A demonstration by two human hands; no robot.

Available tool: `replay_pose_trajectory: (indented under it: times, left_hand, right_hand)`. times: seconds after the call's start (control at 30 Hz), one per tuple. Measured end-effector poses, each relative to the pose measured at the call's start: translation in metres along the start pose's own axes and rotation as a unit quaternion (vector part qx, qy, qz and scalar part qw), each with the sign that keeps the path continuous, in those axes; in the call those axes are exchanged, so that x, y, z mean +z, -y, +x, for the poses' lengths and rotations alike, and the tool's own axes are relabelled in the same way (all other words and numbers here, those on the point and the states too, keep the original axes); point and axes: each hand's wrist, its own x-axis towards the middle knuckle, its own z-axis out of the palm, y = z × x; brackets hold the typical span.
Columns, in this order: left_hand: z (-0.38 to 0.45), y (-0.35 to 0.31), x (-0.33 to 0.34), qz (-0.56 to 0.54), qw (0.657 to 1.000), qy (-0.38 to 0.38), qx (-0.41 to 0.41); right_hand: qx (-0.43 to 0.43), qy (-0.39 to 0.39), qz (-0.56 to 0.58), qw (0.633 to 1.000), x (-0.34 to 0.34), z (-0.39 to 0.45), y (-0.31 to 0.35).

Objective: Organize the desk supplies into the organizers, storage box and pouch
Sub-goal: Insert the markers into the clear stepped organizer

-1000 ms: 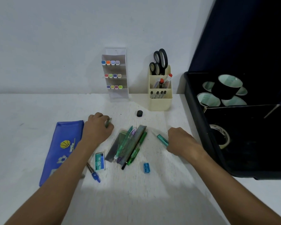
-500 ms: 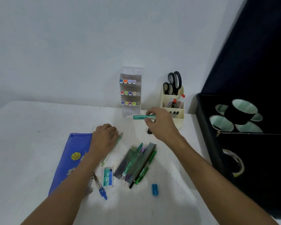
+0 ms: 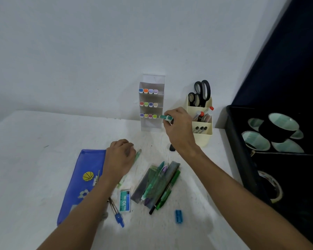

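A sharpener [image 3: 178, 216], staple box [image 3: 125, 201] and pen pile [image 3: 158, 183] lie near on the bench [image 3: 34, 159]. Left of the pile, the left hand [image 3: 120, 156] grips a green pen [image 3: 138, 154] beside the pouch [image 3: 79, 181]. Farther off, the right hand [image 3: 179, 126] pinches a teal marker [image 3: 164, 117] at the marker rack [image 3: 152, 103], left of the organizer [image 3: 203, 136].

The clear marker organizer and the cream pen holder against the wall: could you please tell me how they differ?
The clear marker organizer is tall, see-through and tiered, showing three rows of coloured marker caps. The cream pen holder is shorter, opaque and stepped, holding black scissors at the back and pens in front. The right hand holds a teal marker at the organizer's lowest row, not at the holder. Both stand upright by the wall.
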Motion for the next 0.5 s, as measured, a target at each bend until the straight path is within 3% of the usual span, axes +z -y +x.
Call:
replay_pose_trajectory:
  times: [0.3,0.5]
  left_hand:
    - [-0.003,0.003,-0.002,-0.018,1.0,0.012,-0.003]
    - [-0.002,0.005,0.0,-0.034,0.999,0.002,-0.011]
  right_hand:
    - [0.019,0.14,-0.054,0.988,0.031,0.02,-0.003]
    - [0.079,0.145,-0.027,0.986,0.045,0.025,-0.008]
